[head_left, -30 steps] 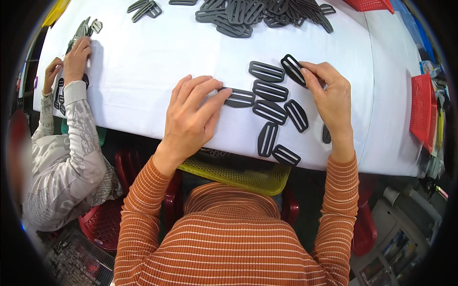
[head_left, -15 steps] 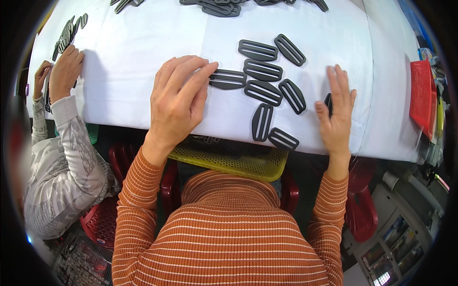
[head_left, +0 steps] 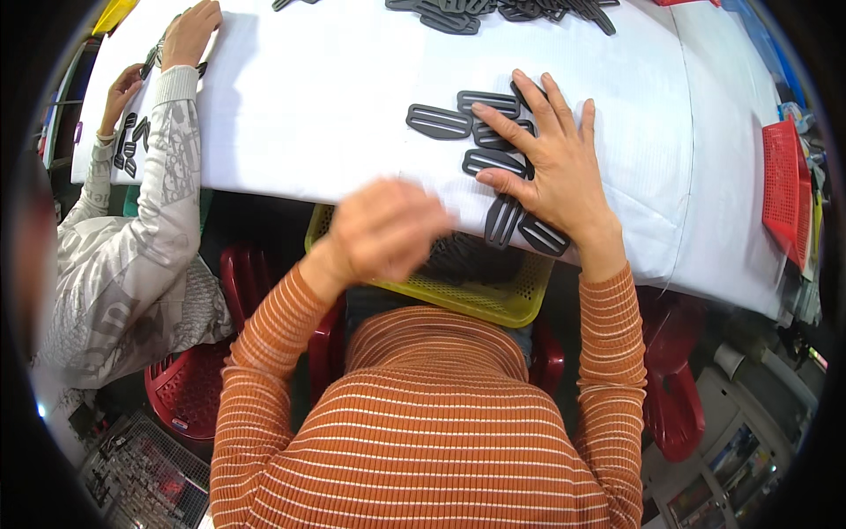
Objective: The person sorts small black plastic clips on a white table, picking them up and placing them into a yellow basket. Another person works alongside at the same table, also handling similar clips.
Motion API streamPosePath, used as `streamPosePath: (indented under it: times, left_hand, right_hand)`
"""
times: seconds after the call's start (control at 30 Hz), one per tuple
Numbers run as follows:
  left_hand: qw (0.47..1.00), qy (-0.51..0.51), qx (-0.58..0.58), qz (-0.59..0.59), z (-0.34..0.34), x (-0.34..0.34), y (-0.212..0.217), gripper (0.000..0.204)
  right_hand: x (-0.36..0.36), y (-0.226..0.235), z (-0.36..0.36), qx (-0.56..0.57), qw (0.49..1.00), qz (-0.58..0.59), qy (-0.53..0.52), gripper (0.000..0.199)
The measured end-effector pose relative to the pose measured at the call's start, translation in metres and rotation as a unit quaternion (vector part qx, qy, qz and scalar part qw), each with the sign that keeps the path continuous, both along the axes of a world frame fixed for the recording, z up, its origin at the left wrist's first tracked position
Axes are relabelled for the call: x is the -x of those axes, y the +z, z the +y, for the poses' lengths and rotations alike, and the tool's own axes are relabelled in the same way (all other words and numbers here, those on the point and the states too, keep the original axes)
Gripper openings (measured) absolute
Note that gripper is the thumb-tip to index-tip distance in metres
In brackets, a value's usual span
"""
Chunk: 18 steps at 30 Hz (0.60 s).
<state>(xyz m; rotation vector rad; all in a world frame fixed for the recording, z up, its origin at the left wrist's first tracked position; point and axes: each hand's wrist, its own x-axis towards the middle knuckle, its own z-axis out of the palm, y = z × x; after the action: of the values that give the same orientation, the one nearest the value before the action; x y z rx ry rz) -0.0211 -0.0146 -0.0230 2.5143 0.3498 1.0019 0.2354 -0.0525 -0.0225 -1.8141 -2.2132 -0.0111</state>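
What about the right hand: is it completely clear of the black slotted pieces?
No, the right hand is spread over the cluster of black slotted pieces, hiding parts of several from view.

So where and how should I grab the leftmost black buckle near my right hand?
Probably pinch the leftmost buckle by its left end, coming from the left: it lies flat with that end clear, while its right end sits close to neighbouring buckles.
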Motion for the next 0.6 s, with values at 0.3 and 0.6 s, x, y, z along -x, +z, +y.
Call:
streamPosePath:
  times: [0.3, 0.6]
  left_hand:
    - [0.937, -0.069, 0.125, 0.319, -0.094, 0.046, -0.059, 0.038]
    - [0.954, -0.115, 0.171, 0.216, -0.141, 0.031, -0.037, 0.028]
  right_hand:
    - [0.030, 0.006, -0.050, 0.040, 0.998, 0.008, 0.046, 0.068]
    - [0.070, 0.036, -0.087, 0.036, 0.992, 0.085, 0.084, 0.058]
